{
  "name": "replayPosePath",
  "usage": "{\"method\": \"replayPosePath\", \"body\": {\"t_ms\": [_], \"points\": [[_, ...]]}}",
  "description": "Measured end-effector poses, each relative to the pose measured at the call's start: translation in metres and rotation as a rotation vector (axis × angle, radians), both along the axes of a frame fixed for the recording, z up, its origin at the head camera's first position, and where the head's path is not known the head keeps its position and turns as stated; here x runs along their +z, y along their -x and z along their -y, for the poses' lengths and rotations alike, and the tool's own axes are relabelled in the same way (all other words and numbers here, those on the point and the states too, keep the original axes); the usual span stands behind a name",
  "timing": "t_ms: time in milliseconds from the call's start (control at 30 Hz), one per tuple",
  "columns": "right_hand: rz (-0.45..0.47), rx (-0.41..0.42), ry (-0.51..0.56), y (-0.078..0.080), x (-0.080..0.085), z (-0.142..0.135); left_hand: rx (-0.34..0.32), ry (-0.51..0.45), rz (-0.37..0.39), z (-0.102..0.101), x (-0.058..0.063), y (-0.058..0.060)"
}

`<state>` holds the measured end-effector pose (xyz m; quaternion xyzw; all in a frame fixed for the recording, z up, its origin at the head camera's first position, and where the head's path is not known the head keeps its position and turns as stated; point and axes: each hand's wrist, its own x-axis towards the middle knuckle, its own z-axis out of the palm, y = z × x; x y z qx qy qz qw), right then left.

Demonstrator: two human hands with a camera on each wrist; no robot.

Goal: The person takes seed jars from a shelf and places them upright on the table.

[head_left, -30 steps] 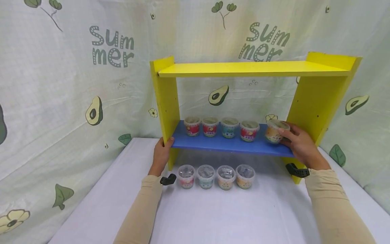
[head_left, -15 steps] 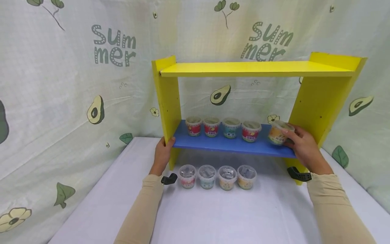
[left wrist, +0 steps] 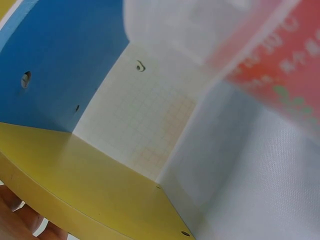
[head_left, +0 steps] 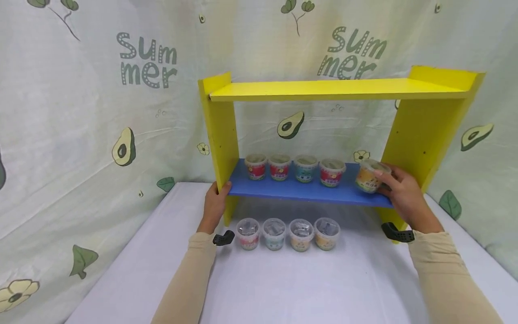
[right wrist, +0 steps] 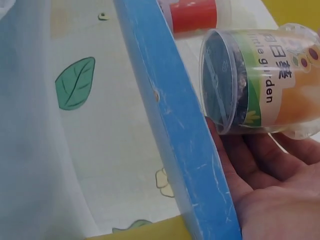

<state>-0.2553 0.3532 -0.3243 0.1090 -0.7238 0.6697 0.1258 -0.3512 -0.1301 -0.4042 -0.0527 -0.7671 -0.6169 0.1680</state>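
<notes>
My right hand (head_left: pixel 404 193) grips an orange-labelled clear plastic cup (head_left: pixel 367 179) at the right end of the blue shelf board (head_left: pixel 299 191). In the right wrist view, this cup (right wrist: pixel 270 82) reads "little garden", has dark contents near its base and shows its underside. It leans slightly; whether its base touches the board I cannot tell. With the thumb in front and fingers behind, my left hand (head_left: pixel 214 204) holds the yellow left side panel (head_left: pixel 222 135) where it meets the board. Fingertips (left wrist: pixel 27 217) show beyond that panel in the left wrist view.
Left of the held cup, a red cup (head_left: pixel 332 173), a teal cup (head_left: pixel 305 168) and two more red cups stand on the board. Below, a row of several lidded cups, including a pink one (head_left: pixel 247 234), stands on the white table (head_left: pixel 303 288). A yellow top shelf (head_left: pixel 336 87) spans above.
My right hand has shifted the orange cup slightly right, away from the nearest red cup, and its lean has changed a little. My left hand stays on the side panel.
</notes>
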Motion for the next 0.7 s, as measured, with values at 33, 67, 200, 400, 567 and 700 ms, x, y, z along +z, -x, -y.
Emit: {"method": "replayPosePath", "body": {"t_ms": [33,67,200,400,567,700], "points": [[-0.001,-0.009,0.0,-0.001,0.0,0.001,-0.001,-0.001,0.0,0.0,-0.001,0.0],[0.001,-0.024,-0.004,-0.002,-0.001,0.001,-0.002,-0.002,0.0,0.001,-0.001,0.0],[0.012,-0.109,0.019,-0.009,-0.003,0.004,0.004,0.002,-0.006,0.002,-0.003,0.001],[-0.05,-0.108,0.169,-0.018,-0.009,0.006,0.0,0.007,-0.004,0.002,-0.003,-0.001],[-0.089,-0.062,0.184,-0.023,-0.008,0.008,-0.011,0.011,0.006,0.003,-0.002,0.0],[-0.102,-0.038,0.174,-0.027,-0.01,0.01,-0.014,0.005,0.013,0.003,-0.003,0.0]]}}
